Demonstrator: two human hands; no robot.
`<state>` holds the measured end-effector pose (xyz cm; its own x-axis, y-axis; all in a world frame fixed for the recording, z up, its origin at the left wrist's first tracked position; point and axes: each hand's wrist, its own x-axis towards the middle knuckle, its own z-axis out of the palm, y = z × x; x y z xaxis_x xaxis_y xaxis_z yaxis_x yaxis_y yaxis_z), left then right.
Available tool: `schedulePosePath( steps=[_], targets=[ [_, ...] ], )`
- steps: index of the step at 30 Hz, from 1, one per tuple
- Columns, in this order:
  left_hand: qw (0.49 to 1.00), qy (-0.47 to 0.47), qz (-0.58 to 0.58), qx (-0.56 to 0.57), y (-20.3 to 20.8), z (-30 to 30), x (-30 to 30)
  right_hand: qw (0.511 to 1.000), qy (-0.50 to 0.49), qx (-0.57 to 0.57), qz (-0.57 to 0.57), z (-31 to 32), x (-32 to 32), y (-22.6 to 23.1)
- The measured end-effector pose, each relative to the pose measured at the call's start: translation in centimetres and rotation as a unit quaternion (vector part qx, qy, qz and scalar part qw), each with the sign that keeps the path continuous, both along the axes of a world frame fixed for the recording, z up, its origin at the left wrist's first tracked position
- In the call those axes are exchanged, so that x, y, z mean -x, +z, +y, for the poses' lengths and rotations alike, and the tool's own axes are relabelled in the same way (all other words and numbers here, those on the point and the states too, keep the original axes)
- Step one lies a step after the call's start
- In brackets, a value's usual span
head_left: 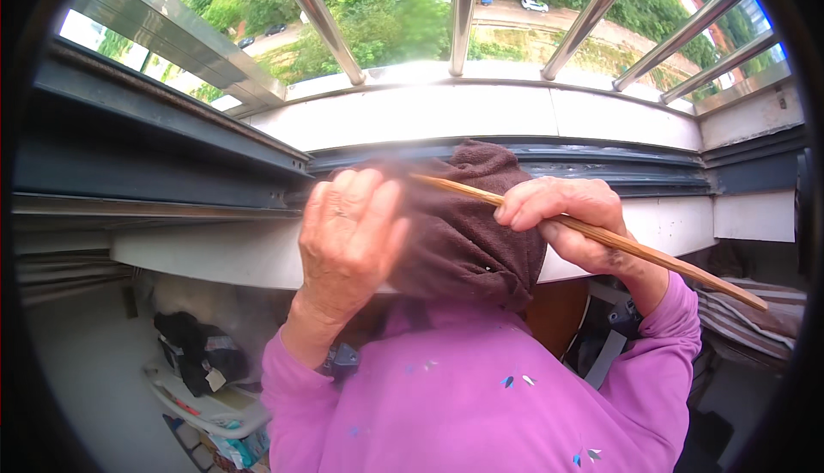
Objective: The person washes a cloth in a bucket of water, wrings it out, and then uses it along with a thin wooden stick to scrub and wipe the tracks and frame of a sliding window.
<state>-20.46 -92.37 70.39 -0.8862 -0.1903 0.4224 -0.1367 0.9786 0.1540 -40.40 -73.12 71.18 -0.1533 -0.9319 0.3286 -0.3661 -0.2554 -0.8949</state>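
Observation:
A dark brown towel (485, 245) is bunched up in front of my chest, over the window sill. My left hand (343, 228) is curled at its left side, knuckles up, with the fingertips hidden and the outline a little blurred. In my right hand (579, 215) a thin wooden stick (678, 264) is gripped between thumb and fingers. It slants across the towel, its far left end reaching toward my left hand and its other end sticking out past my right wrist. Whether the left end is wrapped in the towel, I cannot tell.
Ahead run the dark window track (618, 168) and a white ledge (429, 119), with metal bars (464, 18) beyond. A dark sliding frame (154, 130) stands at left. Low left, a black bundle (199, 353) lies on a pale rack; striped cloth (755, 314) lies at right.

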Motion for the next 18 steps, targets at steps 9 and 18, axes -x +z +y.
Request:
schedulePosePath(
  steps=[9,18],
  targets=[
    [0.997,0.063,-0.031,-0.029,-1.9,0.9,-1.5,0.968,0.143,0.117,0.168,-7.4,-0.5,-3.4],
    [0.997,0.033,-0.061,-0.044,-2.2,0.9,0.2,0.955,0.117,0.025,0.271,-5.3,-0.4,-0.4]
  ],
)
